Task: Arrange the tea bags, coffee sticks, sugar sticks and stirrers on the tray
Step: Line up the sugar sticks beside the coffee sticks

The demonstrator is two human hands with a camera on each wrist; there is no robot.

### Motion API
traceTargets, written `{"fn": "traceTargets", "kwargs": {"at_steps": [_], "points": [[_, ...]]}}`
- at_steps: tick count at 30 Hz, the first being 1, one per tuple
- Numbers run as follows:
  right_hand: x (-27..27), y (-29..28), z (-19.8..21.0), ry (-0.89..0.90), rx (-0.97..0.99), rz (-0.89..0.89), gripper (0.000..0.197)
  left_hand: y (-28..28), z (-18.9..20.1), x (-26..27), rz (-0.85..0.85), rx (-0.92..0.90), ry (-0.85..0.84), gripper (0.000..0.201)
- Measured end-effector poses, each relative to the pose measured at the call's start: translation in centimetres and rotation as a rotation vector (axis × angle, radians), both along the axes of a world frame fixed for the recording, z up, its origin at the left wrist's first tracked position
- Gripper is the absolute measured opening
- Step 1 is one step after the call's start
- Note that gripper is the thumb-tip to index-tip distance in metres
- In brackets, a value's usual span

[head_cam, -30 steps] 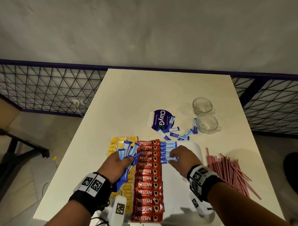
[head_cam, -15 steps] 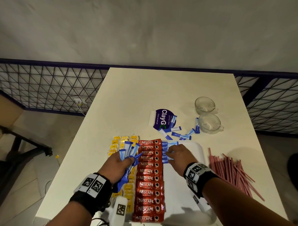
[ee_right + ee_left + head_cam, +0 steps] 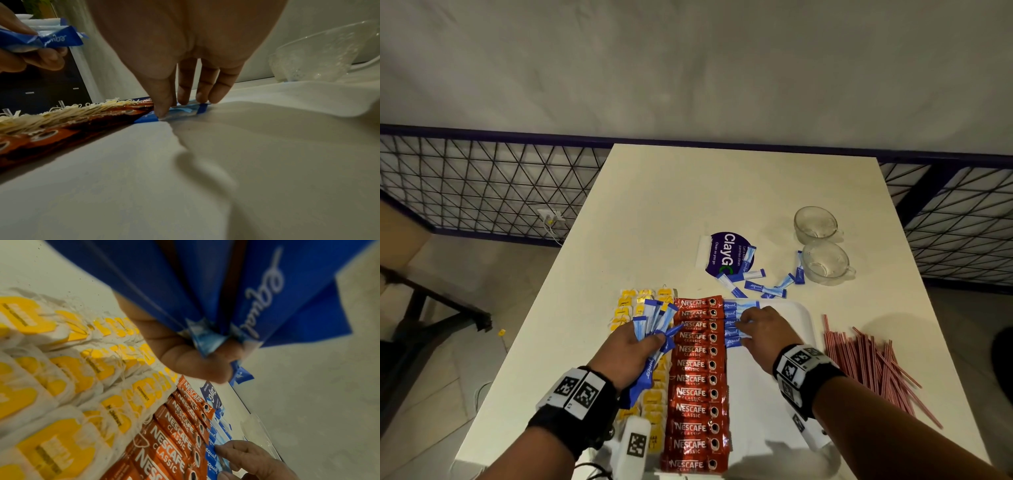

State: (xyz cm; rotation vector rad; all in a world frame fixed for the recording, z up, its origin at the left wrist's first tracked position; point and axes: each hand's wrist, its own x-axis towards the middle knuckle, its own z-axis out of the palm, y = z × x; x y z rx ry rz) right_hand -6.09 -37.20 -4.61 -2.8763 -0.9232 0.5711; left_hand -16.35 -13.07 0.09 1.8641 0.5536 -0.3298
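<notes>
My left hand (image 3: 635,346) grips a fanned bunch of blue sugar sticks (image 3: 654,318) above the yellow tea bags (image 3: 625,310); the same bunch of sugar sticks (image 3: 236,293) fills the left wrist view. A column of red Nescafe coffee sticks (image 3: 697,380) runs down the white tray (image 3: 799,315). Right of its top lies a short column of blue sugar sticks (image 3: 732,322). My right hand (image 3: 760,327) presses straight fingertips (image 3: 162,110) down on these laid sugar sticks (image 3: 180,112). Red stirrers (image 3: 866,359) lie in a heap on the table right of the tray.
Two glass cups (image 3: 822,246) stand at the back right. A round purple sticker (image 3: 726,253) and several loose sugar sticks (image 3: 767,287) lie behind the tray. A black wire fence (image 3: 482,192) runs behind the white table (image 3: 722,192).
My right hand has slid slightly up and left along the laid sugar sticks. The left hand keeps its bunch in place.
</notes>
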Motion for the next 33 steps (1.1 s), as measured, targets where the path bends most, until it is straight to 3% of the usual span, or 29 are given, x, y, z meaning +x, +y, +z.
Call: {"fn": "traceTargets", "kwargs": {"at_steps": [6,13,17,22,27,30,33], "points": [[0.0,0.1,0.3,0.002,-0.009,0.008,0.042,0.1,0.2,0.0,-0.002,0.008,-0.004,0.047],[-0.1,0.0,1.0,0.04,0.033,-0.007,0.041,0.1,0.1,0.0,-0.015,0.033,-0.014,0.025],[-0.5,1.0,2.8,0.121,0.373,-0.176,0.033,-0.3,0.5,0.1,-0.032,0.049,-0.02,0.027],[-2.3,4.0,6.5,0.495,0.709,-0.278,0.013,-1.8,1.7,0.9,-0.127,0.065,-0.098,0.021],[-2.5,4.7,6.9,0.531,0.797,-0.349,0.01,-1.8,2.5,0.8,-0.096,-0.123,-0.117,0.037],[-2.7,5.0,7.3,0.542,0.838,-0.421,0.01,-1.5,2.9,0.5,-0.077,-0.178,-0.115,0.018],[-3.1,5.0,7.7,0.59,0.925,-0.569,0.011,-0.4,2.9,0.0,-0.046,-0.24,-0.103,0.019]]}}
